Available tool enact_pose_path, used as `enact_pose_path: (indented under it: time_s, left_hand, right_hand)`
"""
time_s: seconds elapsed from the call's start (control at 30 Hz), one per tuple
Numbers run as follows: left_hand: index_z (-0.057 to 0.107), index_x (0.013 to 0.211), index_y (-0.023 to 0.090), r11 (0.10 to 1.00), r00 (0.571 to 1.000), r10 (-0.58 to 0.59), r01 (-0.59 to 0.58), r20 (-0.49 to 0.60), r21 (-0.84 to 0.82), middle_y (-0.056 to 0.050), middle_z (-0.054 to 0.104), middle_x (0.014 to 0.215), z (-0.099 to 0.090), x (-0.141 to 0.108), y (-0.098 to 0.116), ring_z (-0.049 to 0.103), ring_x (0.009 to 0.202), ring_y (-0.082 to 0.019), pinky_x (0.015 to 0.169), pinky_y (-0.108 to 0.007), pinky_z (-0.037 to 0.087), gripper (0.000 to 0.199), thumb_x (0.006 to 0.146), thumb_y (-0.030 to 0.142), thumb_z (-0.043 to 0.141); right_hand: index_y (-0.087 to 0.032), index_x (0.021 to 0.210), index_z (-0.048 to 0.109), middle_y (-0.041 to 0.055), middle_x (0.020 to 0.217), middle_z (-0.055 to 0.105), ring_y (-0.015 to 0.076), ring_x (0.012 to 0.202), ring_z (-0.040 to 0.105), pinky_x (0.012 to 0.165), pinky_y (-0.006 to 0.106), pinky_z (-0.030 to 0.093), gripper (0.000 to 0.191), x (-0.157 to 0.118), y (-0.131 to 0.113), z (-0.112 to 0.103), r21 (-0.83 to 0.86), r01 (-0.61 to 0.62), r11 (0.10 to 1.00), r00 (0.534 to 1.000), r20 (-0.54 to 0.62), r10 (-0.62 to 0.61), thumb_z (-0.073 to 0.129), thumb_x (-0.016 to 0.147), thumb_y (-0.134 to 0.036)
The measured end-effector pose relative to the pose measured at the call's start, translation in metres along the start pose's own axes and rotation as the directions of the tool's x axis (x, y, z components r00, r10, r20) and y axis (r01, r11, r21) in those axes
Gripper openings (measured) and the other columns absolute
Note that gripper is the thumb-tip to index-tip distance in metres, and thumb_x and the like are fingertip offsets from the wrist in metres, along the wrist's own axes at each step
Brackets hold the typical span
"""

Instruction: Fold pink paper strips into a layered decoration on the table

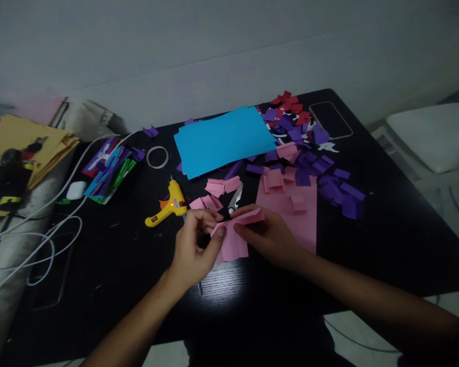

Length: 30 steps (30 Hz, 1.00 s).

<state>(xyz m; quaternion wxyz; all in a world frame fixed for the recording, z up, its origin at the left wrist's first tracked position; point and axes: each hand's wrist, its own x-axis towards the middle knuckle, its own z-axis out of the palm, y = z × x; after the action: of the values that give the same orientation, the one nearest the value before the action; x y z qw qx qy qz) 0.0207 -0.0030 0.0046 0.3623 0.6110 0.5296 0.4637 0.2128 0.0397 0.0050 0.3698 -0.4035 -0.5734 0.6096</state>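
Observation:
Both hands pinch one creased piece of pink paper (233,247) above the near middle of the black table. My left hand (193,247) grips its left end between thumb and fingers. At the upper right, where a strip of the paper is folded over, my right hand (270,237) holds it closed between thumb and fingers. Just beyond the hands lie scissors (236,198), their handles partly hidden. Small folded pink pieces (216,187) surround the blades. A larger pink sheet (308,224) rests partly beneath my right hand, and a yellow glue gun (172,204) lies left of my left hand.
Blue sheets (224,140) lie at the back of the table (382,244). Purple pieces (331,188) and red pieces (290,104) are scattered right, near a phone (332,120). A tape ring (157,157), coloured strips (110,168), a white case (76,190) and white cables (48,237) occupy the left.

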Motion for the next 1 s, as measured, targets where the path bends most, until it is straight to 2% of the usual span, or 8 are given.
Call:
enact_pose_path:
  time_s: [0.17,0.27,0.33,0.53,0.6,0.77,0.9,1.0]
  left_hand:
    - [0.055,0.123,0.023,0.995,0.988,-0.100,0.098,0.115,0.019,0.001,0.068,0.085,0.002,0.000,-0.001,0.064,0.072,-0.014,0.067,-0.024,0.051,0.025,0.099,0.022,0.062]
    - [0.060,0.120,0.022,0.991,0.984,-0.131,0.134,0.119,-0.014,-0.002,0.073,0.090,0.003,0.000,-0.002,0.066,0.075,-0.014,0.066,-0.024,0.050,0.020,0.100,0.025,0.061]
    - [0.063,0.116,0.021,0.985,0.981,-0.156,0.163,0.112,-0.052,-0.004,0.074,0.094,0.003,0.000,-0.003,0.068,0.079,-0.016,0.067,-0.025,0.050,0.018,0.099,0.027,0.063]
    - [0.068,0.107,0.019,0.955,0.970,-0.226,0.239,0.091,-0.178,-0.006,0.075,0.095,0.005,0.003,-0.003,0.069,0.082,-0.018,0.069,-0.026,0.052,0.015,0.096,0.029,0.068]
    - [0.069,0.105,0.019,0.943,0.967,-0.241,0.254,0.087,-0.214,-0.006,0.076,0.094,0.005,0.004,-0.002,0.069,0.082,-0.018,0.069,-0.026,0.052,0.015,0.094,0.029,0.070]
    - [0.070,0.100,0.019,0.916,0.955,-0.286,0.296,0.076,-0.271,-0.005,0.076,0.094,0.005,0.008,0.001,0.069,0.083,-0.017,0.069,-0.026,0.052,0.015,0.091,0.030,0.074]
    - [0.071,0.097,0.019,0.889,0.946,-0.309,0.325,0.099,-0.322,-0.004,0.074,0.091,0.004,0.010,0.002,0.068,0.080,-0.016,0.069,-0.025,0.052,0.016,0.088,0.031,0.077]
    - [0.071,0.094,0.019,0.868,0.935,-0.335,0.355,0.118,-0.347,-0.001,0.071,0.082,0.004,0.011,0.003,0.064,0.071,-0.013,0.063,-0.023,0.049,0.016,0.087,0.031,0.079]
  right_hand:
    - [-0.020,0.107,0.073,0.0073,0.101,0.078,0.0213,0.084,0.074,0.067,0.032,0.055,0.021,-0.001,-0.002,-0.002,-0.099,0.001,0.995,1.000,-0.002,-0.001,0.069,0.087,-0.025]
    - [-0.020,0.108,0.074,0.0063,0.102,0.079,0.0214,0.088,0.075,0.069,0.031,0.056,0.025,0.000,-0.003,-0.003,-0.133,0.047,0.990,0.999,0.024,-0.044,0.066,0.084,-0.017]
    - [-0.020,0.108,0.074,0.0063,0.102,0.080,0.0212,0.089,0.076,0.069,0.031,0.056,0.024,0.000,-0.003,-0.003,-0.122,0.062,0.991,0.998,0.027,-0.059,0.066,0.085,-0.018]
    - [-0.021,0.110,0.076,0.0063,0.108,0.081,0.0216,0.096,0.077,0.074,0.031,0.058,0.030,0.000,-0.004,-0.004,-0.113,0.042,0.993,0.999,0.028,-0.039,0.065,0.083,-0.012]
    - [-0.021,0.111,0.076,0.0060,0.105,0.081,0.0208,0.092,0.076,0.072,0.030,0.058,0.030,0.000,-0.004,-0.004,-0.105,0.032,0.994,0.999,0.030,-0.029,0.066,0.083,-0.012]
    - [-0.020,0.113,0.078,0.0023,0.083,0.078,0.0154,0.070,0.070,0.063,0.026,0.054,0.024,-0.001,-0.007,-0.003,-0.052,-0.024,0.998,0.999,0.040,0.026,0.072,0.089,-0.023]
    - [-0.020,0.111,0.078,0.0027,0.086,0.077,0.0143,0.070,0.068,0.063,0.026,0.054,0.024,0.001,-0.009,-0.003,0.011,-0.045,0.999,0.997,0.057,0.044,0.073,0.089,-0.023]
    - [-0.020,0.109,0.079,0.0035,0.089,0.077,0.0154,0.074,0.069,0.065,0.027,0.055,0.023,0.001,-0.008,-0.003,0.005,-0.038,0.999,0.998,0.046,0.038,0.074,0.086,-0.021]
